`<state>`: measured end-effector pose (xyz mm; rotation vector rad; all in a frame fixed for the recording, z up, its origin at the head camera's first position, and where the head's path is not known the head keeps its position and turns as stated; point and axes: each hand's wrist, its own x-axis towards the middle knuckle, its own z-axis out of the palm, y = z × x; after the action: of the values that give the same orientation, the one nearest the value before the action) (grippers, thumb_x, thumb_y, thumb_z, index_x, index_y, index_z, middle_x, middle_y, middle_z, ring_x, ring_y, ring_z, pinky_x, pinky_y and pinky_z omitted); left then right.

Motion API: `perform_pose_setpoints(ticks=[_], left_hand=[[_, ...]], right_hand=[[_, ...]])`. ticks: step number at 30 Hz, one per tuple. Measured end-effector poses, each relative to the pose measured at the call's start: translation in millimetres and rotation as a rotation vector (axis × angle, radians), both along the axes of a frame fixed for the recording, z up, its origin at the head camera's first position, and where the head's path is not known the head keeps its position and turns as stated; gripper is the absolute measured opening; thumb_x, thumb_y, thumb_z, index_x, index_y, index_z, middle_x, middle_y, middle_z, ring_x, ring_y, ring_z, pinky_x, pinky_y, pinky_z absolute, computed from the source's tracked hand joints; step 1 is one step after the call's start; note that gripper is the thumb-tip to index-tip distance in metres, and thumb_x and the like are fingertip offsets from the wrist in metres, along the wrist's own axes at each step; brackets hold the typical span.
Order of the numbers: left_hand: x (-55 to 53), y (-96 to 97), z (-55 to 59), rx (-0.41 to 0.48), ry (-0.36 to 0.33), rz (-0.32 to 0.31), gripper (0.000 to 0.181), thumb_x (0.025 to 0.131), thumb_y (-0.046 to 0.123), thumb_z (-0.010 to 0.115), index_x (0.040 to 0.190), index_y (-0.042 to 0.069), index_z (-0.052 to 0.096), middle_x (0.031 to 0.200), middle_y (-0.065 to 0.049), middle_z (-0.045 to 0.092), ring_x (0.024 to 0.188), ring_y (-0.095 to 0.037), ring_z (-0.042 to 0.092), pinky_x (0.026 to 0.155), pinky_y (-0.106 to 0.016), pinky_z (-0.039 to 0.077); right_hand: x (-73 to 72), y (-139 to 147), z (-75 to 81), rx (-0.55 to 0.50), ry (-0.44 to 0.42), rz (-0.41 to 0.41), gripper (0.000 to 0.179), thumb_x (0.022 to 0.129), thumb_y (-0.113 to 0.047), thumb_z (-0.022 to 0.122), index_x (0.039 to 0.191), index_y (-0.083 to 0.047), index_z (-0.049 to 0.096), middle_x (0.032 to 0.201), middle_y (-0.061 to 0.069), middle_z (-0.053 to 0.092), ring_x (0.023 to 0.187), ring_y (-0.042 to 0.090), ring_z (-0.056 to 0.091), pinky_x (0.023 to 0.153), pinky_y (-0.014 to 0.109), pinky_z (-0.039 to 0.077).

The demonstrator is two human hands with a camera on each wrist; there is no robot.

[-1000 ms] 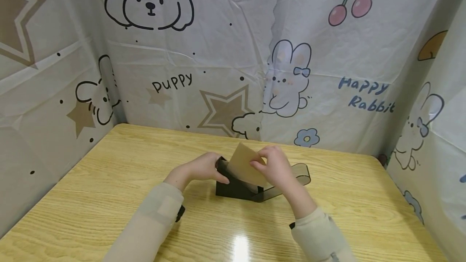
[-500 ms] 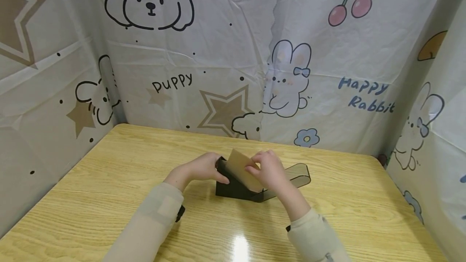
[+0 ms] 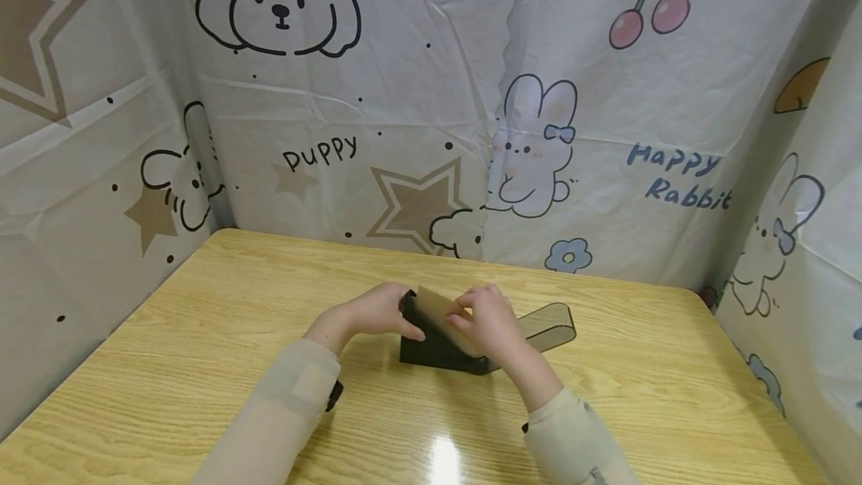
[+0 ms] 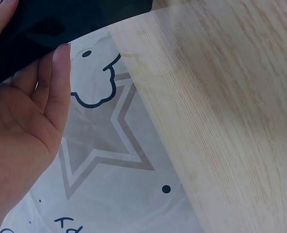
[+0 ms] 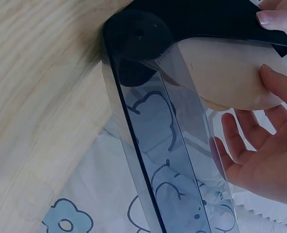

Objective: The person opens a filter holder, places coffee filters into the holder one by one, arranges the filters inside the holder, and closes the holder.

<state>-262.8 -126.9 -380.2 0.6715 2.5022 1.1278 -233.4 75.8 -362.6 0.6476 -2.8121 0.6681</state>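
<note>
A black box (image 3: 434, 348) with a see-through hinged lid (image 3: 554, 325) stands on the table, its lid swung out to the right. My left hand (image 3: 377, 309) grips the box's left end, thumb on the near side. With thumb and fingers, my right hand (image 3: 488, 322) pinches tan coffee filter papers (image 3: 434, 307), which stand tilted in the box mouth. In the right wrist view the papers (image 5: 226, 73) have a rounded edge, and part of them lies behind the black wall. The left wrist view shows only the box's dark side (image 4: 75, 22) and fingers against it.
The wooden table (image 3: 283, 268) runs out to both sides of the box. A printed cloth (image 3: 404, 96) hangs behind and along both sides, just past the table edges. The open lid reaches out beyond my right hand.
My right hand has moved left and slightly down with the filter papers, which sit lower in the box. My left hand and the box have stayed in place.
</note>
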Motion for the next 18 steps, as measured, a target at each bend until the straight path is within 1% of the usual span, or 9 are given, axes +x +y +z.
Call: perform_pose_setpoints(ticks=[8, 13, 18], left_hand=[[-0.4, -0.3, -0.2, 0.001, 0.000, 0.001, 0.027, 0.074, 0.017, 0.079, 0.094, 0.008, 0.063, 0.079, 0.004, 0.058, 0.068, -0.010, 0.047, 0.064, -0.025, 0.041], [0.3, -0.6, -0.3, -0.009, 0.003, 0.012, 0.026, 0.074, 0.018, 0.079, 0.090, 0.008, 0.062, 0.075, 0.005, 0.055, 0.066, -0.010, 0.046, 0.062, -0.025, 0.040], [0.9, -0.4, 0.0, -0.007, -0.006, 0.021, 0.026, 0.074, 0.018, 0.079, 0.090, 0.008, 0.062, 0.074, 0.004, 0.054, 0.065, -0.010, 0.046, 0.061, -0.025, 0.040]], right_hand=[[0.0, -0.7, -3.7, 0.030, 0.000, -0.007, 0.013, 0.081, -0.022, 0.073, 0.086, -0.010, 0.075, 0.092, 0.006, 0.069, 0.091, 0.025, 0.056, 0.082, 0.044, 0.044], [0.6, -0.9, -5.9, 0.031, -0.004, -0.005, 0.012, 0.081, -0.022, 0.073, 0.084, -0.010, 0.074, 0.091, 0.005, 0.069, 0.088, 0.024, 0.055, 0.080, 0.043, 0.043], [0.6, -1.5, -7.2, 0.023, 0.001, -0.001, 0.011, 0.080, -0.021, 0.073, 0.083, -0.010, 0.074, 0.091, 0.006, 0.069, 0.086, 0.024, 0.054, 0.078, 0.042, 0.043]])
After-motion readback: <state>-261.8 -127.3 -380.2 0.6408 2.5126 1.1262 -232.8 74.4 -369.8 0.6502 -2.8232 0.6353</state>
